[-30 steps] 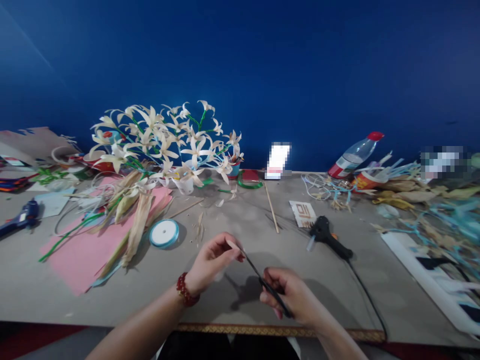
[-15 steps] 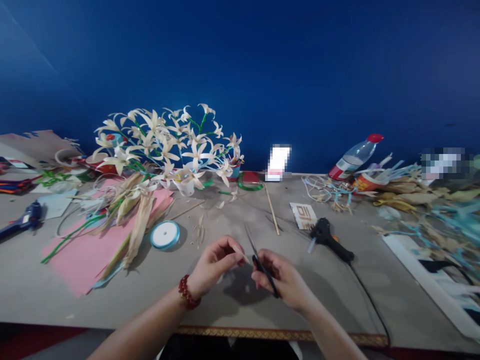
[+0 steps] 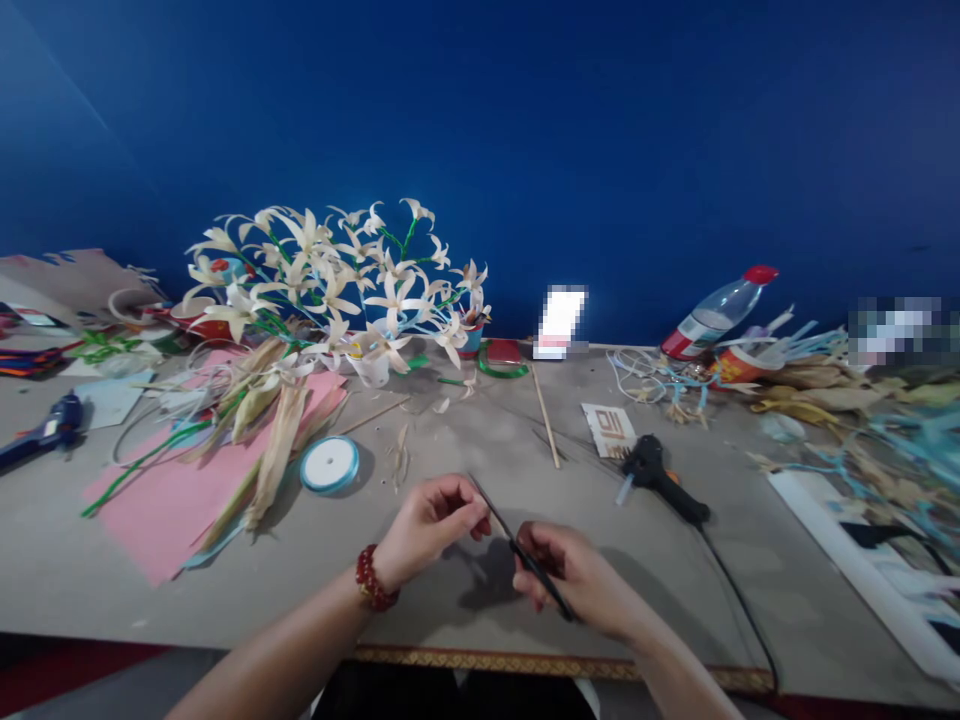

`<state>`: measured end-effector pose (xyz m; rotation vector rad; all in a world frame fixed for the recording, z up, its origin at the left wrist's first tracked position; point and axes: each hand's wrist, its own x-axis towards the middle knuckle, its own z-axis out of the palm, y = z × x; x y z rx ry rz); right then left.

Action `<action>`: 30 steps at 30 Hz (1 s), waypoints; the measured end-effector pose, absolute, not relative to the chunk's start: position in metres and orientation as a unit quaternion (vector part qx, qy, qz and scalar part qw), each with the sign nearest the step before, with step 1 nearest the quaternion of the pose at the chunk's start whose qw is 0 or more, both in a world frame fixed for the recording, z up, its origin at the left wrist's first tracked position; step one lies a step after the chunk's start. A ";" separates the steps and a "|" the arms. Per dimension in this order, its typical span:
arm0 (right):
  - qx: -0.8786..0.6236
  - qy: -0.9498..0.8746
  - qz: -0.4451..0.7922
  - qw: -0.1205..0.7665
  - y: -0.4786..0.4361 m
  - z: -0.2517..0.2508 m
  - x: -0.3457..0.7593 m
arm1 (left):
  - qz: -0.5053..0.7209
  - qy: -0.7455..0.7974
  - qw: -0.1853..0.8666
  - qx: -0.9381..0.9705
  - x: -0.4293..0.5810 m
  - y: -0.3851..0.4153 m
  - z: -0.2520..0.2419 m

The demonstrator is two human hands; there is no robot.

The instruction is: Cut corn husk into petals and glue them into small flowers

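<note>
The person's right hand (image 3: 576, 578) has its grip wrapped round the handles of dark scissors (image 3: 535, 570), whose blades slant away toward the left hand (image 3: 436, 524). That one's grip is pinched, thumb against fingers, on a pale sliver (image 3: 490, 522), mostly hidden, just beside the blades; both hands are above the bench (image 3: 285, 575)

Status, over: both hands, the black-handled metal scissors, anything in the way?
Right hand gripping black-handled metal scissors. Left hand pinched closed near their tips, any held piece indistinct. Black corded glue gun to the right, apart from both hands.
</note>
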<state>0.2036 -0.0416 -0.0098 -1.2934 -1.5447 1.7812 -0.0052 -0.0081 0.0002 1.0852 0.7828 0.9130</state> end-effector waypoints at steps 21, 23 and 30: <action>-0.577 -0.764 0.278 0.081 -0.042 0.019 0.219 | 0.352 0.415 0.578 0.609 -0.006 -0.005 0.000; -0.574 -0.769 0.270 0.074 -0.042 0.021 0.221 | 0.356 0.413 0.573 0.612 -0.006 -0.005 0.001; -0.567 -0.784 0.245 0.069 -0.038 0.022 0.228 | 0.350 0.408 0.558 0.632 -0.008 -0.004 0.002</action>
